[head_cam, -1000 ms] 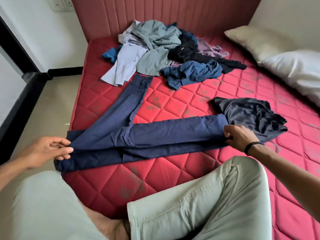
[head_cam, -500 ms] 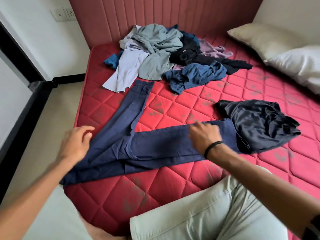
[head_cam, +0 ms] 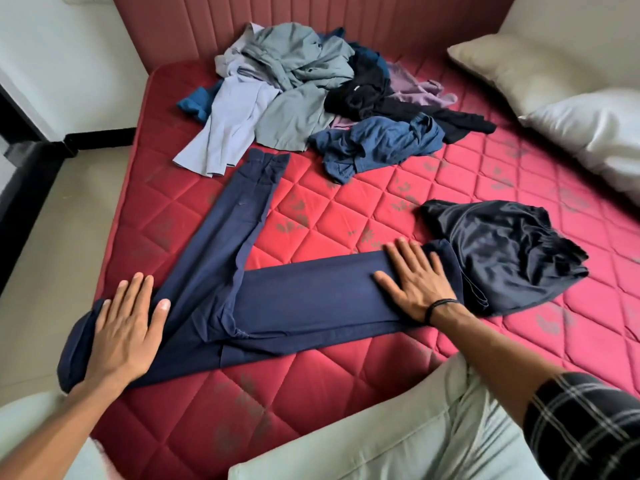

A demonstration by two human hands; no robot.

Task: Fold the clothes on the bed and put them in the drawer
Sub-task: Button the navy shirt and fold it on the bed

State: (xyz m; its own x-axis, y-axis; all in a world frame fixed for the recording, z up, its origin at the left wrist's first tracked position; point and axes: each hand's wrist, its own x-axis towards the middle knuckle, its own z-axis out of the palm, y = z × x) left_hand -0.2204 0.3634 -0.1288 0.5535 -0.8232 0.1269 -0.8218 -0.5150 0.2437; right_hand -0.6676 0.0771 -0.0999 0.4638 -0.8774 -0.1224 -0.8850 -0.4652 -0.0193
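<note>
Head view: the person's left hand (head_cam: 126, 327) is lying flat, fingers straight, pressing the waist end of the navy trousers (head_cam: 304, 299) on the red mattress (head_cam: 311, 403). Their right hand (head_cam: 417, 280) is resting spread wide on the leg end. Just beyond the right fingertips, a dark satin garment (head_cam: 502, 251) is touching that leg. Well beyond both hands, the unfolded clothes pile (head_cam: 311, 95) is lying near the headboard (head_cam: 311, 22).

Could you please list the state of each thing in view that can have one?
Navy trousers: spread flat, legs splayed in a V, unfolded.
Left hand: flat, pressing the waist end.
Right hand: flat, pressing one leg.
Dark satin garment: crumpled, unfolded.
Clothes pile: heaped, unfolded.
Pillows: lying at the bed's right side.
</note>
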